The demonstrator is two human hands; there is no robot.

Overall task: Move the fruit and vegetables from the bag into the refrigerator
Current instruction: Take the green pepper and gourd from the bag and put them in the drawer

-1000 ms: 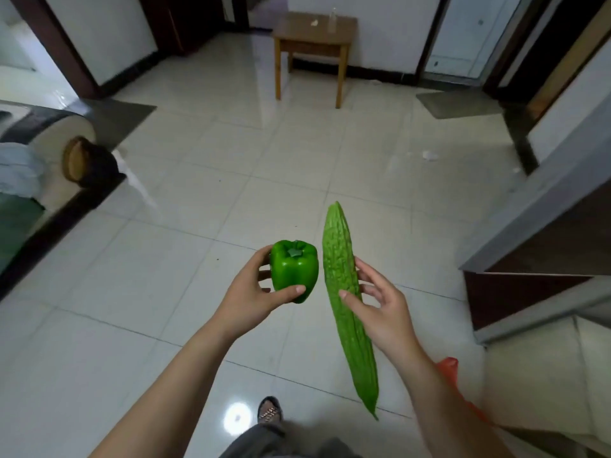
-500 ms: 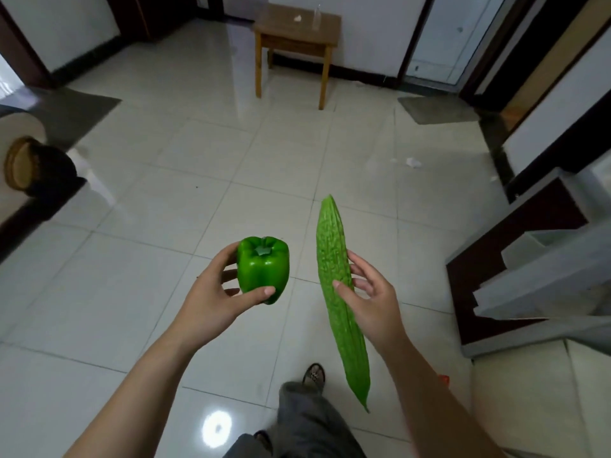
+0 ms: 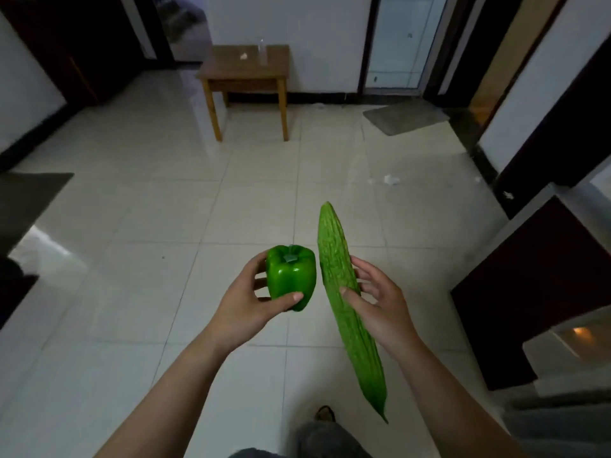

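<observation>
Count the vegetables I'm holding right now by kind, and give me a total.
green bell pepper: 1, gripped in the left hand
bitter gourd: 1, held in the right hand
Total: 2

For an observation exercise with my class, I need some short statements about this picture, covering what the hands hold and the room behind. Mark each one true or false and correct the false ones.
1. The left hand holds a green bell pepper. True.
2. The right hand is empty. False: it grips a long bitter gourd.
3. The pepper's stem end faces down. False: the cut stem faces up, toward the camera.
4. A wooden table stands by the far wall. True.
5. The table top is bare. False: a clear bottle stands on it.
</observation>
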